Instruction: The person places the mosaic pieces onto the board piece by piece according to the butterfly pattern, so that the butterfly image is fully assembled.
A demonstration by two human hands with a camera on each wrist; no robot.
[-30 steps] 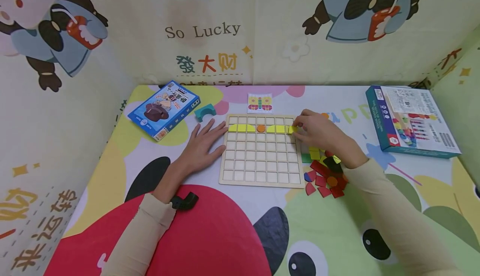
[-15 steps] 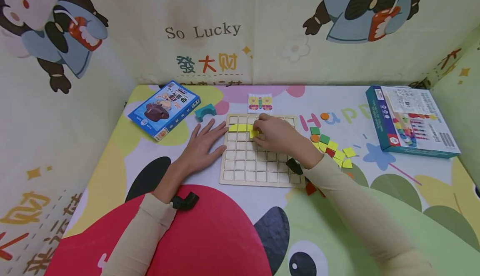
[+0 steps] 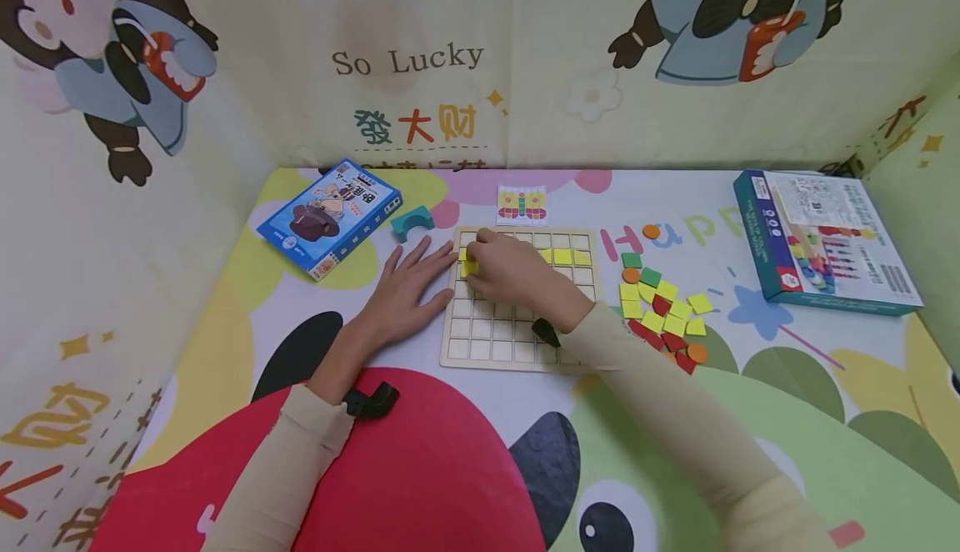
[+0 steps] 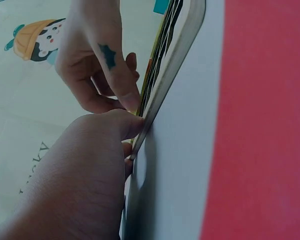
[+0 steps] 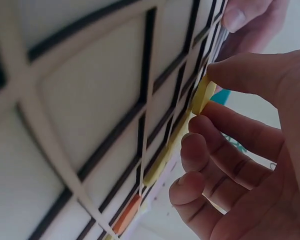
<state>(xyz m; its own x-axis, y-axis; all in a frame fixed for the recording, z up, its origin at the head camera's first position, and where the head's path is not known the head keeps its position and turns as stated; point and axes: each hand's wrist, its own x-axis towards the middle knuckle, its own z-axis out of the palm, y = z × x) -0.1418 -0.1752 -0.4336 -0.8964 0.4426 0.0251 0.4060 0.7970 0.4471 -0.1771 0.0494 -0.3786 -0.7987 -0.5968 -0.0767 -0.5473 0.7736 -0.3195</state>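
A wooden grid board (image 3: 517, 366) lies flat, with yellow square tiles (image 3: 562, 257) in a row near its far side. My right hand (image 3: 517, 268) reaches across to the left end of that row. Between thumb and index finger it pinches a yellow tile (image 5: 204, 95), tilted just over the grid. An orange disc (image 5: 127, 215) sits in the same row, covered by the hand in the head view. My left hand (image 3: 401, 302) lies spread on the table, fingertips at the board's left edge; in the left wrist view its thumb (image 4: 127, 125) is against that edge.
Beyond the board lies a butterfly picture card (image 3: 521, 205). Several loose yellow, red, green and orange pieces (image 3: 663, 310) are scattered to the right. A blue box (image 3: 330, 218) and a teal arch block (image 3: 412, 223) are at back left, a larger box (image 3: 828, 243) at back right.
My right hand has swept left along the row, from the board's right end past the middle to its left end, a yellow tile at its fingertips. The left hand has stayed put.
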